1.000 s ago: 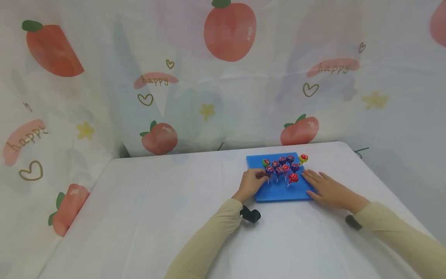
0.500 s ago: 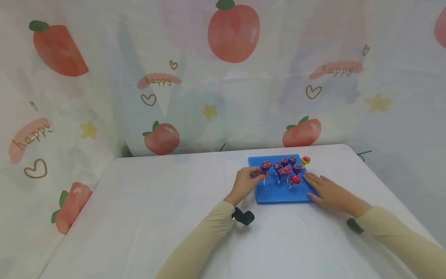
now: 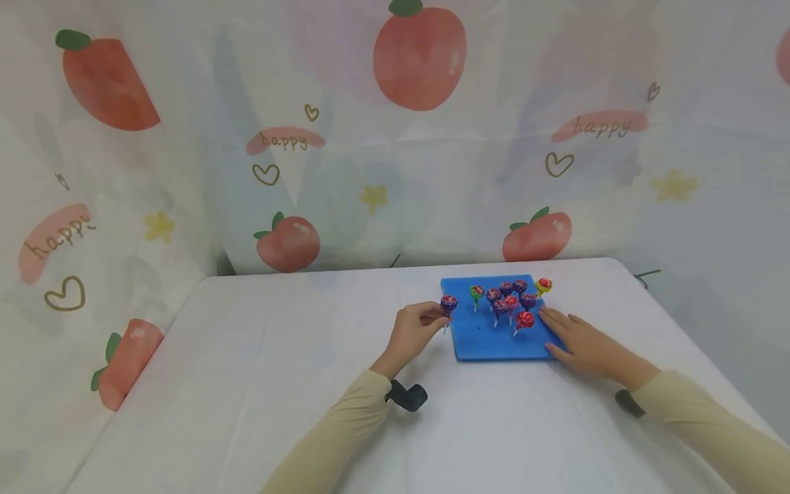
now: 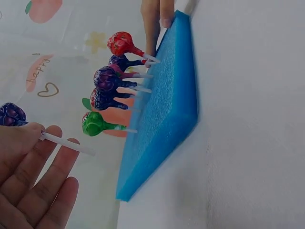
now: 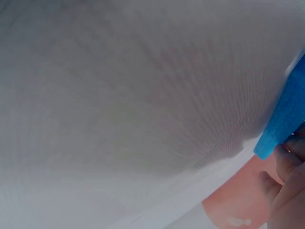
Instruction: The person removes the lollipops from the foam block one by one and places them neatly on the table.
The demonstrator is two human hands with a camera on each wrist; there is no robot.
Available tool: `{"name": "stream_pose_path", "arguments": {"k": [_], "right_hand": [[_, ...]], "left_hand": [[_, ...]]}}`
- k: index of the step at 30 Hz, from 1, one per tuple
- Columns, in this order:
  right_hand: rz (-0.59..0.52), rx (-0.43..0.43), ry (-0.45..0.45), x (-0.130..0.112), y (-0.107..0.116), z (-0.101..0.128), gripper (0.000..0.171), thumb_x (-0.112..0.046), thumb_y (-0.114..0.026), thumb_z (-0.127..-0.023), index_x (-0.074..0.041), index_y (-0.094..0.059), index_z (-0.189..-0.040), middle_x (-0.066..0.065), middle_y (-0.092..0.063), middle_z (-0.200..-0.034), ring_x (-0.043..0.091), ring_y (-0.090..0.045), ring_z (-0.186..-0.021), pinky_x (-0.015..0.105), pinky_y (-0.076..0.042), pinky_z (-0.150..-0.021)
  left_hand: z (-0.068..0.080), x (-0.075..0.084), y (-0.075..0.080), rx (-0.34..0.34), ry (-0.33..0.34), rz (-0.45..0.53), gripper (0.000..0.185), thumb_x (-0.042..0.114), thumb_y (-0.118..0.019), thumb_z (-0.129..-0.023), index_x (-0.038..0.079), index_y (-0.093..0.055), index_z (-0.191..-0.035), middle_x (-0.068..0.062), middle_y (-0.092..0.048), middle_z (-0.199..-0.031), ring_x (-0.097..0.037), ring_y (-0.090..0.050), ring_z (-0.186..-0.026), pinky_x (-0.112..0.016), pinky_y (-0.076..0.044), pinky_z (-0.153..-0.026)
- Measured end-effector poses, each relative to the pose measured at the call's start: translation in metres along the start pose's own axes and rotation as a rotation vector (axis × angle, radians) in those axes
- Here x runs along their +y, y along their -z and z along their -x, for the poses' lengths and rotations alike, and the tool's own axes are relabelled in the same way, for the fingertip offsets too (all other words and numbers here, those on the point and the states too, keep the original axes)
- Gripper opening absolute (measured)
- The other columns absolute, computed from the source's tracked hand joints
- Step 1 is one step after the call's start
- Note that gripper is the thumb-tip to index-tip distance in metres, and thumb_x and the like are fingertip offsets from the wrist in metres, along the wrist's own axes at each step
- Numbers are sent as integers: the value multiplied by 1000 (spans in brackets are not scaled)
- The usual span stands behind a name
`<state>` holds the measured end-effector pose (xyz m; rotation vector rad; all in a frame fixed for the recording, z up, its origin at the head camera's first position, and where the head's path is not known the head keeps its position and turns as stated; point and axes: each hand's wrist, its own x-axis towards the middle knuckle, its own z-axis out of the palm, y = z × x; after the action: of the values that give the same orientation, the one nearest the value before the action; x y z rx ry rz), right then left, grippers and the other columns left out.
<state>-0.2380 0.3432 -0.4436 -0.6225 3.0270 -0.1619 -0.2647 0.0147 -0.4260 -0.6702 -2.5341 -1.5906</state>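
Note:
A purple-wrapped lollipop (image 3: pixel 448 303) is pinched between the thumb and fingers of my left hand (image 3: pixel 412 334), just off the left edge of a blue foam board (image 3: pixel 494 346). Its bare white stick (image 4: pixel 71 144) points free of the foam in the left wrist view. Several other lollipops stand upright in the board, among them a green one (image 3: pixel 476 293), a red one (image 3: pixel 524 320) and a yellow one (image 3: pixel 544 285). My right hand (image 3: pixel 583 343) rests with extended fingers on the board's right edge; the right wrist view catches its fingers (image 5: pixel 286 162) against the blue side.
The board lies toward the back right of a white-covered table (image 3: pixel 247 384). Behind it hangs a curtain (image 3: pixel 345 103) printed with fruit, hearts and the word "happy". A black strap piece (image 3: pixel 409 396) sits at my left wrist.
My left hand has drawn the purple lollipop out of the foam and carried it left, past the board's edge. The right hand has stayed on the board.

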Motion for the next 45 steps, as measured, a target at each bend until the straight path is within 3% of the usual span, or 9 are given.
{"name": "stream_pose_path", "arguments": {"k": [4, 10, 27, 32, 38, 45], "right_hand": [[6, 2, -3, -1, 0, 0, 71, -37, -56, -91, 7, -31, -142, 28, -30, -148, 45, -28, -135, 61, -24, -108], [11, -3, -11, -2, -1, 0, 72, -38, -55, -91, 7, -31, -142, 27, -30, -148, 45, -28, -135, 61, -24, -109], [-8, -13, -9, -3, 2, 0, 72, -38, -55, -91, 7, -31, -141, 28, -30, -147, 46, -27, -135, 62, -23, -108], [-7, -12, -9, -4, 3, 1, 72, -39, -55, -91, 7, -32, -142, 28, -30, -148, 46, -28, -135, 62, -24, -108], [3, -9, -10, -4, 3, 2, 72, -38, -55, -91, 7, -32, -142, 28, -30, -148, 46, -28, -135, 62, -24, -108], [2, -5, -11, -6, 3, 2, 72, -38, -55, -91, 7, -31, -142, 28, -30, -147, 46, -28, -135, 62, -24, -108]], "left_hand": [[3, -5, 8, 5, 51, 0, 16, 14, -66, -88, 5, -70, -99, -8, -73, -96, -16, -70, -87, -20, -54, -78], [5, -19, 22, 25, 62, -70, 14, 14, -66, -87, 5, -71, -97, -8, -74, -94, -17, -70, -84, -22, -55, -74], [-10, -53, 57, 17, 217, -248, 14, 14, -71, -83, 9, -75, -96, -6, -74, -96, -16, -67, -84, -26, -52, -71], [-17, -61, 65, -4, 271, -303, 13, 13, -71, -83, 12, -76, -95, -4, -73, -96, -17, -65, -91, -32, -52, -81], [-27, -71, 69, -41, 258, -368, 12, 11, -71, -82, 11, -76, -93, -5, -74, -93, -20, -65, -94, -37, -49, -89], [-32, -74, 69, -72, 252, -419, 10, 14, -71, -82, 12, -76, -90, -3, -74, -89, -20, -65, -95, -37, -49, -88]]}}
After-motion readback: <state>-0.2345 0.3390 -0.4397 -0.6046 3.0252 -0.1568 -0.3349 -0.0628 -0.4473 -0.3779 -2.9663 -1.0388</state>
